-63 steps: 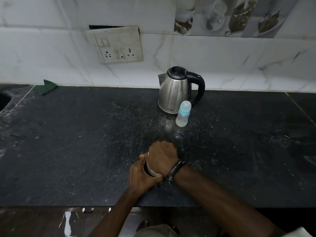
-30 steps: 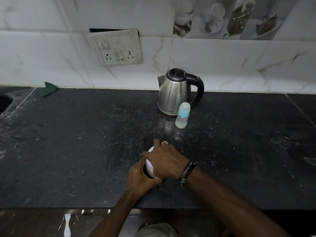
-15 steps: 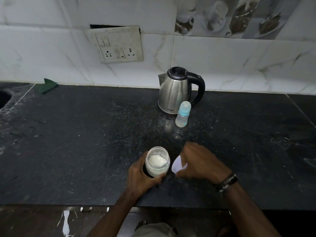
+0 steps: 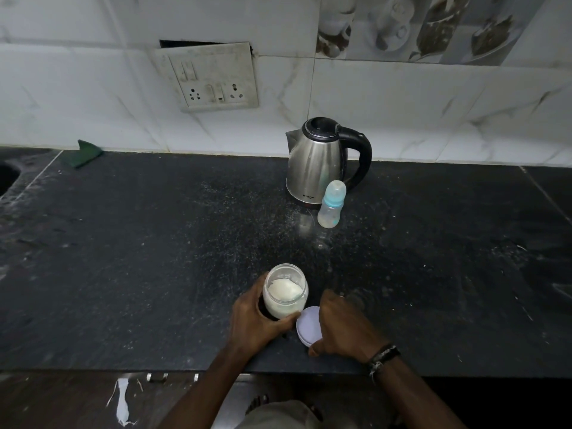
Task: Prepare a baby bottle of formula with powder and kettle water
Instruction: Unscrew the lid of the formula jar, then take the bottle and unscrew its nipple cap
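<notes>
An uncapped clear jar [image 4: 286,292] holding white formula powder stands near the front edge of the black counter [image 4: 154,258]. My left hand [image 4: 257,320] is wrapped around its lower part. Its white lid [image 4: 308,325] lies flat on the counter just right of the jar, and my right hand [image 4: 343,326] rests on it with fingers over its right side. Farther back stands a small baby bottle [image 4: 331,205] with a pale blue collar and clear cap. Directly behind it is a steel kettle [image 4: 315,162] with a black handle and closed lid.
A folded green cloth [image 4: 83,153] lies at the back left by the tiled wall. A sink opening [image 4: 6,178] shows at the far left edge. A socket panel [image 4: 213,78] hangs on the wall above the counter.
My right hand twisted the lid off the jar, carried it to the right and lowered it onto the counter. The jar now stands uncovered with the powder showing. My left hand kept its hold.
</notes>
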`<state>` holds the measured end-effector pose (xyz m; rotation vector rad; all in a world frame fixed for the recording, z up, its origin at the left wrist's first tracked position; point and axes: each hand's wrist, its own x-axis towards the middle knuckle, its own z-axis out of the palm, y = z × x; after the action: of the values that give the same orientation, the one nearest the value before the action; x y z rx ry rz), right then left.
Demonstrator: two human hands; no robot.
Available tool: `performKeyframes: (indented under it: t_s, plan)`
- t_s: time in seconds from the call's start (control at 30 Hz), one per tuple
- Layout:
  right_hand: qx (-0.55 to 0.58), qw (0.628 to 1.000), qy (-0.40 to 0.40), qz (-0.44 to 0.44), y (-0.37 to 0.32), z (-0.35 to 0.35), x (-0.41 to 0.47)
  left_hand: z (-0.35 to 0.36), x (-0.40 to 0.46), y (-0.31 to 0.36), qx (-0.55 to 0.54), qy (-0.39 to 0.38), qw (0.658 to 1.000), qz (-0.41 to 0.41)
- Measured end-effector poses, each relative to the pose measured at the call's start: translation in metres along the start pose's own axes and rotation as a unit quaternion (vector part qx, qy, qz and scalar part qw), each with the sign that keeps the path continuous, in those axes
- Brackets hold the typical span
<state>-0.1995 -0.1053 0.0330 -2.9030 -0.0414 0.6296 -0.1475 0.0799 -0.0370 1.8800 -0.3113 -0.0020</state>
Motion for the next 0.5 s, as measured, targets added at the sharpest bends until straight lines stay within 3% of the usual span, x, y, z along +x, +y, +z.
performKeyframes:
  t_s: [0.23,0.5]
  plan:
    - [-0.037,0.999,-0.023,0.007,-0.012,0.011,0.001,-0.001,0.000,-0.005,0.011,0.000,1.000,-0.003]
    - [0.033,0.999,-0.031,0.010,0.013,-0.017,0.008,-0.002,-0.001,-0.005,0.016,-0.006,1.000,-0.003]
